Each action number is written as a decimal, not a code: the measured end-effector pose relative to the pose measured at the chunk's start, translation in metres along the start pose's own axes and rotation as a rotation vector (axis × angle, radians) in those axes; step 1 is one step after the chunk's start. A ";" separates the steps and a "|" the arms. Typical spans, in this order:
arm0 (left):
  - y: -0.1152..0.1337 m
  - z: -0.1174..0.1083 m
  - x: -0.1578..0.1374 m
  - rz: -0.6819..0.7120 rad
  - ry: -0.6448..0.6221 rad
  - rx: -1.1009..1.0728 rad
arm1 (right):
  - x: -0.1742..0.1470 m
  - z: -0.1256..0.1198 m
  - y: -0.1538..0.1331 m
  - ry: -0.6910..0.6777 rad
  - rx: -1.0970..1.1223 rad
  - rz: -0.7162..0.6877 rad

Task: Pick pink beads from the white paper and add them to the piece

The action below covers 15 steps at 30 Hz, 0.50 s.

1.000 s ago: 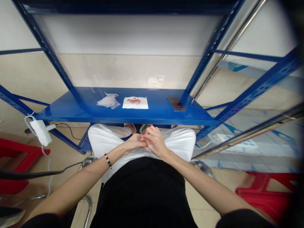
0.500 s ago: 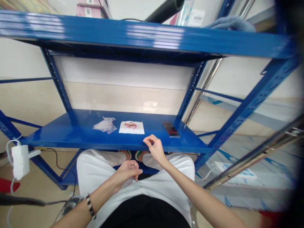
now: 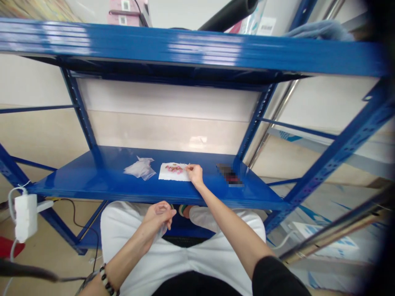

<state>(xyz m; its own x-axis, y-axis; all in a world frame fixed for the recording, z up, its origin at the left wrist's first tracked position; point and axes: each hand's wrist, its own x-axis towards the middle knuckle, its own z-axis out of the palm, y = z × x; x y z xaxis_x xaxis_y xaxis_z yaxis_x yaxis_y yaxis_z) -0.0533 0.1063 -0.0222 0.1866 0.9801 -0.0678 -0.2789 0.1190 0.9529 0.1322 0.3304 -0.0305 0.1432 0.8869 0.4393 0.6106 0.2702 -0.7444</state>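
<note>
My right hand (image 3: 195, 172) reaches out over the blue shelf board (image 3: 92, 181). Its thumb and forefinger are pinched at the right end of a small heap of pink pieces (image 3: 173, 168), which lies on a white paper sheet (image 3: 173, 174). I cannot tell whether a piece is between the fingers. My left hand (image 3: 157, 216) hovers above my lap in front of the shelf edge. It is closed on a small clear plastic bag (image 3: 162, 232) that hangs below the fingers. A beaded bracelet (image 3: 106, 281) is on my left wrist.
A loose pile of clear bags (image 3: 140, 168) lies left of the paper. A dark flat object (image 3: 230, 176), blurred, lies at the shelf's right end by the upright. An upper blue shelf (image 3: 185, 47) hangs overhead. A white power adapter (image 3: 26, 217) with its cable dangles at the left.
My hands were joined in my lap, then parted. The right hand went up and forward to the pink pieces. The left stayed low with the bag. The view tilted upward.
</note>
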 end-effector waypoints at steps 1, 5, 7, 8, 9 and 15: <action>-0.001 0.001 0.000 -0.014 0.000 -0.006 | -0.002 0.000 0.001 -0.006 -0.018 -0.013; -0.001 0.005 -0.002 -0.006 -0.004 0.005 | -0.006 -0.002 -0.002 -0.050 -0.084 -0.081; -0.001 0.005 -0.003 0.006 -0.005 0.014 | -0.007 -0.002 -0.004 -0.065 -0.105 -0.100; -0.001 0.005 -0.003 0.008 -0.006 0.022 | -0.007 -0.002 -0.004 -0.068 -0.117 -0.104; -0.001 0.005 -0.003 0.009 -0.007 0.031 | -0.007 -0.001 -0.003 -0.072 -0.134 -0.108; -0.003 0.009 -0.005 0.015 -0.015 0.075 | -0.007 0.000 -0.003 -0.095 -0.259 -0.161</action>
<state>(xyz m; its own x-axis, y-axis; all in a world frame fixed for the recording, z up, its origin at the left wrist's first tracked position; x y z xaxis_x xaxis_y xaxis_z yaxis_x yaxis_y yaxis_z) -0.0453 0.0992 -0.0225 0.1968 0.9792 -0.0497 -0.2108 0.0918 0.9732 0.1295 0.3236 -0.0312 -0.0373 0.8744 0.4837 0.7990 0.3168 -0.5111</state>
